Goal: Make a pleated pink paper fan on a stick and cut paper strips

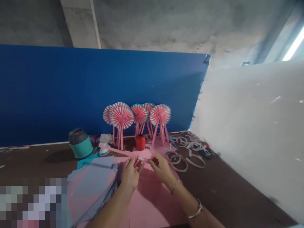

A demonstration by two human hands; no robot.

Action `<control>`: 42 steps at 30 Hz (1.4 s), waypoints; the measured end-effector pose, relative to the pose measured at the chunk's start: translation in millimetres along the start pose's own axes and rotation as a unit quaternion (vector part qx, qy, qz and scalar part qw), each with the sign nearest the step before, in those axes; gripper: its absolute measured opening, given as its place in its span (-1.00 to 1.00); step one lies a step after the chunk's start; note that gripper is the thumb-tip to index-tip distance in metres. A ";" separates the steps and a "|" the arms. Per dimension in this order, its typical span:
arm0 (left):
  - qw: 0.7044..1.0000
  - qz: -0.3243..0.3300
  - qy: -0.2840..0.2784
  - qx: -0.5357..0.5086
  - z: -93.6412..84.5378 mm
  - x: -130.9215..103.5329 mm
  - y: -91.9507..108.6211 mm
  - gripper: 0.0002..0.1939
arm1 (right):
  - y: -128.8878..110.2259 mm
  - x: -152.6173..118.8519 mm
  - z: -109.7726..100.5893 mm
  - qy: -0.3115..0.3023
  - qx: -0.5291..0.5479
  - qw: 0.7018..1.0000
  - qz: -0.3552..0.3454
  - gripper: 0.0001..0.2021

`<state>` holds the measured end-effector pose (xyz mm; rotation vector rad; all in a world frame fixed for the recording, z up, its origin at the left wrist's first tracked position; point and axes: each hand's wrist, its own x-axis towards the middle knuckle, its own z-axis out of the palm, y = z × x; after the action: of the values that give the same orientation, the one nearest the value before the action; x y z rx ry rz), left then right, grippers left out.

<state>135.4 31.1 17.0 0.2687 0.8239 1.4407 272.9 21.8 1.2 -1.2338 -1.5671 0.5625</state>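
Observation:
My left hand (131,172) pinches a long pink paper strip (114,149), which sticks out past the fingers to the upper left. At the strip's near end my right hand (161,167) is closed, its fingertips on a pale, shiny narrow piece that could be tape. The fingers partly hide this end. Both hands are above pink paper sheets (152,202). Beyond them, several round pleated paper fans (122,117) on pink legs lean against the blue panel. A small red jar (140,142) stands in front of the fans.
Left of my hands lies a stack of pale blue and pink sheets (95,174). A teal and black container (81,144) stands behind it. Curled white strips (177,161) litter the table's right side. A blue panel (71,91) closes the back, a white wall (251,126) the right.

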 end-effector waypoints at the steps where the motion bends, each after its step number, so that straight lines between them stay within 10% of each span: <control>1: 1.000 -0.004 0.001 -0.001 0.1 0.7 -0.6 -0.80 | 1.1 0.0 0.2 0.000 -0.005 1.000 -0.001 -0.91; 11: 0.999 0.032 0.001 -0.010 3.4 -2.6 -0.6 -0.79 | -1.9 -1.5 2.3 0.034 -0.068 0.994 -0.081 -0.91; 21: 0.995 0.095 -0.025 -0.019 1.5 -2.3 -4.1 -0.86 | -4.3 -8.1 22.5 -0.019 0.090 0.993 0.072 -0.86; 42: 0.998 0.060 -0.034 0.004 -0.9 2.1 0.0 -0.81 | 2.9 3.7 6.3 0.025 0.160 0.984 0.080 -0.86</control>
<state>134.6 32.8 15.7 0.3766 0.7697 1.5315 268.6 27.6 -1.9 -1.1225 -1.2824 0.8460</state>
